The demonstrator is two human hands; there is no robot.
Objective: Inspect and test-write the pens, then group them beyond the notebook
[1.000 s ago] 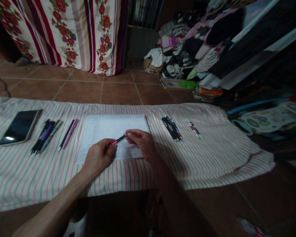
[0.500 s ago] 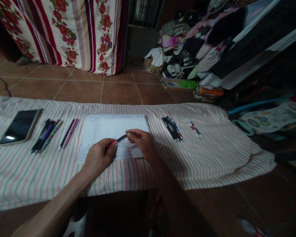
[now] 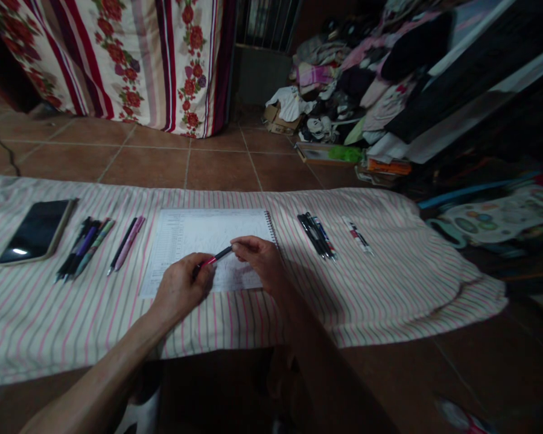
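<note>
A dark pen with a red-pink section [image 3: 212,260] is held between my two hands, tilted up toward the right. My left hand [image 3: 183,282] is closed around its lower left end, which is mostly hidden by the fingers. At the upper right end, the fingertips of my right hand [image 3: 259,256] pinch the pen. Beneath both hands a spiral notebook [image 3: 208,226] lies flat, its coil along the right side and faint printing on the page.
A phone [image 3: 36,232], several pens [image 3: 84,247] and a pink pen [image 3: 129,244] beside a black one lie to the left. On the right are several dark pens [image 3: 317,236] and a white pen [image 3: 358,235]. Striped cloth [image 3: 389,289] covers the table.
</note>
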